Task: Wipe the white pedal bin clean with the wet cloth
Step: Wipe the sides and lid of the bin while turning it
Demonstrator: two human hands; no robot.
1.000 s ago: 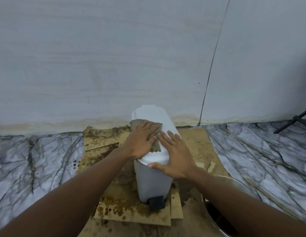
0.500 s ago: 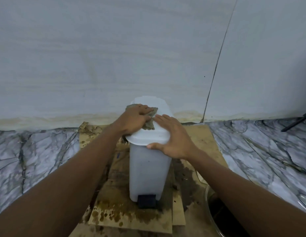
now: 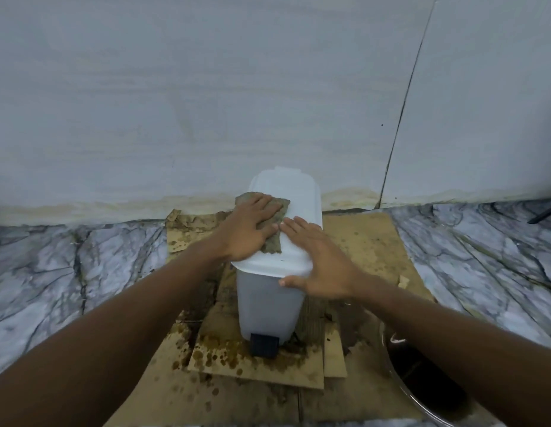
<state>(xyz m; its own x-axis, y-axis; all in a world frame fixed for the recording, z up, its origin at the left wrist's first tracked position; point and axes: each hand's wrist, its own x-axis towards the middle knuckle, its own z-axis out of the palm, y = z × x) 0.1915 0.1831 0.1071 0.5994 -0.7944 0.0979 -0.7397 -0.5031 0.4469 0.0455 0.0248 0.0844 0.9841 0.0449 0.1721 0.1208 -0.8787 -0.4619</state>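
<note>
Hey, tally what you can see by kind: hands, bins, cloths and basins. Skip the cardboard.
hands: 2, the left hand and the right hand
pedal bin: 1
cloth: 1
basin: 1, partly cut off at the lower right
Total: 5

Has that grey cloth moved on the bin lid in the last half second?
Yes. The cloth under the left hand has slid a little from the far left edge of the pedal bin lid towards its near rim.

Smooth white plastic bin (image 3: 269,300); rough grey cloth (image 3: 275,226); stained matt cardboard (image 3: 365,241); veined marble floor (image 3: 76,266).
</note>
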